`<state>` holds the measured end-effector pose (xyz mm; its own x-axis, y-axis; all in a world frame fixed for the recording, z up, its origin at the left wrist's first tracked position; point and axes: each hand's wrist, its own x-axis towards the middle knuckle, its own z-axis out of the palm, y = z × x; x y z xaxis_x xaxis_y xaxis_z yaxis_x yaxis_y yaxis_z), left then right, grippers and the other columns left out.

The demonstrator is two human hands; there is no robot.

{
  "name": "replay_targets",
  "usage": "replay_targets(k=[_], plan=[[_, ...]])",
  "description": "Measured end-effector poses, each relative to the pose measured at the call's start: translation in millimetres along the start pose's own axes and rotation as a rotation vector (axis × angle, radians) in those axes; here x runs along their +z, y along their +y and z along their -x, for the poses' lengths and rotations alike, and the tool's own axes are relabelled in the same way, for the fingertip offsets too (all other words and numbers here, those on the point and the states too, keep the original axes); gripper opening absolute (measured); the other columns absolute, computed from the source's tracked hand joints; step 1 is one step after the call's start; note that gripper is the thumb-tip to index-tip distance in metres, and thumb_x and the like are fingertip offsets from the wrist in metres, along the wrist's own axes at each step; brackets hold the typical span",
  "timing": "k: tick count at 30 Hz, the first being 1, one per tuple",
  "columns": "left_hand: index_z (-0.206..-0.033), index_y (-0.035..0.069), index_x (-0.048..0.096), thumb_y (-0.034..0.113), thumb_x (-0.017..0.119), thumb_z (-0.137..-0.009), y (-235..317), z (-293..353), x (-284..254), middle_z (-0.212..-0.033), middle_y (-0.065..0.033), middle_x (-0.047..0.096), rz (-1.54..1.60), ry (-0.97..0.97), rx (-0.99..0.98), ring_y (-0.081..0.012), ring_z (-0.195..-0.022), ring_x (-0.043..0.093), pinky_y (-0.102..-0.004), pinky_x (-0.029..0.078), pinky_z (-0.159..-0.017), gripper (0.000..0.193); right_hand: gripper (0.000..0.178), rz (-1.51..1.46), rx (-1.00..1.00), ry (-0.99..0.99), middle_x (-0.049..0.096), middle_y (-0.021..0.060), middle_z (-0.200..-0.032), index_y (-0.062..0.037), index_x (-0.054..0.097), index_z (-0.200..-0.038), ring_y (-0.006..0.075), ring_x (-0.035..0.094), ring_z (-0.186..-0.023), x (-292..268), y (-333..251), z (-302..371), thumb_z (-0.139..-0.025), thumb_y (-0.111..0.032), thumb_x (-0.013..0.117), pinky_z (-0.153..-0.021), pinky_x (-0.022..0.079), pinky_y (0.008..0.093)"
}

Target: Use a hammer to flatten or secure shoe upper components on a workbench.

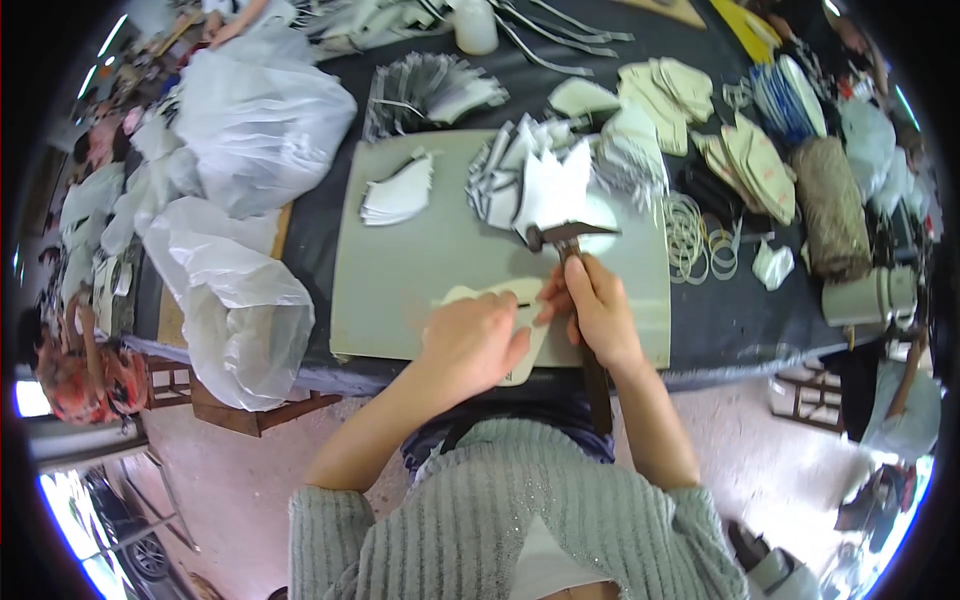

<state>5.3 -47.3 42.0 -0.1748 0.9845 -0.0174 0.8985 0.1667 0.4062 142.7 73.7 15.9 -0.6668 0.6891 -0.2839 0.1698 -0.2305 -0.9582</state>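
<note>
My right hand [602, 315] is closed around the dark handle of a hammer [596, 390]. The hammer's metal head lies level above the board, with its thin tapered end pointing right. My left hand [470, 338], fingers bent and close together, presses on a flat cream template [524, 368] at the near edge of the grey board [385, 285]. Part of the template is hidden under that hand; a short dark slot shows beside its fingertips. Beyond the hammer lie fanned white cut pieces [555, 185] with dark edges. A smaller stack of white pieces [400, 195] sits at the board's far left.
Translucent plastic bags [240, 300] crowd the left side. To the right are cream templates [750, 170], coiled cord rings [686, 240], a brown wrapped roll [830, 205] and a grey cylindrical container [868, 298]. A white bottle [474, 28] stands at the back. Other people work around the table.
</note>
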Motion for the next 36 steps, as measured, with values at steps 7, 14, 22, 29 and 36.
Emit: replay_targets(k=[7, 14, 22, 29, 36], plan=[[-0.079, 0.004, 0.059, 0.013, 0.060, -0.084, -27, -20, 0, -0.069, -0.0117, 0.063, 0.200, -0.128, 0.075, -0.0298, -0.060, 0.065, -0.0405, 0.049, -0.054, 0.010, 0.035, 0.032, -0.011, 0.003, 0.065, 0.0111, -0.086, 0.0001, 0.052, -0.100, 0.0159, 0.069, -0.067, -1, 2, -7, -0.107, -0.029, 0.035, -0.038, 0.039, 0.0215], [-0.071, 0.002, 0.056, 0.012, 0.061, -0.083, -74, -54, -120, -0.063, -0.0136, 0.063, -0.100, 0.660, -0.147, -0.0339, -0.058, 0.064, -0.0443, 0.050, -0.055, 0.016, 0.035, 0.041, -0.046, 0.030, 0.065, 0.0101, -0.083, -0.0004, 0.052, -0.099, 0.0154, 0.069, -0.066, -7, -10, -17, -0.107, -0.029, 0.034, -0.038, 0.039, 0.0209], [-0.093, 0.005, 0.064, 0.030, 0.061, -0.089, -114, -89, -32, -0.083, -0.0174, 0.069, -0.161, 0.274, -0.286, -0.0359, -0.077, 0.069, -0.0486, 0.055, -0.067, 0.026, 0.037, -0.190, -0.004, -0.140, 0.069, 0.0158, -0.092, -0.0018, 0.053, -0.100, 0.0179, 0.069, -0.070, -38, -7, 11, -0.106, -0.034, 0.037, -0.038, 0.039, 0.0235], [-0.138, 0.006, 0.050, 0.021, 0.075, -0.078, -38, -107, -29, -0.125, -0.0167, 0.055, 0.006, 0.384, 0.428, -0.0357, -0.112, 0.055, -0.0433, 0.047, -0.091, 0.066, 0.039, -0.376, 0.061, -0.063, 0.068, 0.0155, -0.094, -0.0021, 0.054, -0.104, 0.0194, 0.069, -0.073, -64, 0, -1, -0.107, -0.036, 0.036, -0.041, 0.038, 0.0236], [-0.103, 0.004, 0.061, 0.018, 0.080, -0.068, -41, -124, -21, -0.100, -0.0078, 0.059, -0.239, 0.508, 0.500, -0.0321, -0.096, 0.056, -0.0422, 0.044, -0.086, 0.042, 0.039, -0.433, -0.010, -0.008, 0.066, 0.0175, -0.092, 0.0007, 0.053, -0.107, 0.0197, 0.066, -0.076, -64, -1, -2, -0.106, -0.035, 0.038, -0.041, 0.036, 0.0220]])
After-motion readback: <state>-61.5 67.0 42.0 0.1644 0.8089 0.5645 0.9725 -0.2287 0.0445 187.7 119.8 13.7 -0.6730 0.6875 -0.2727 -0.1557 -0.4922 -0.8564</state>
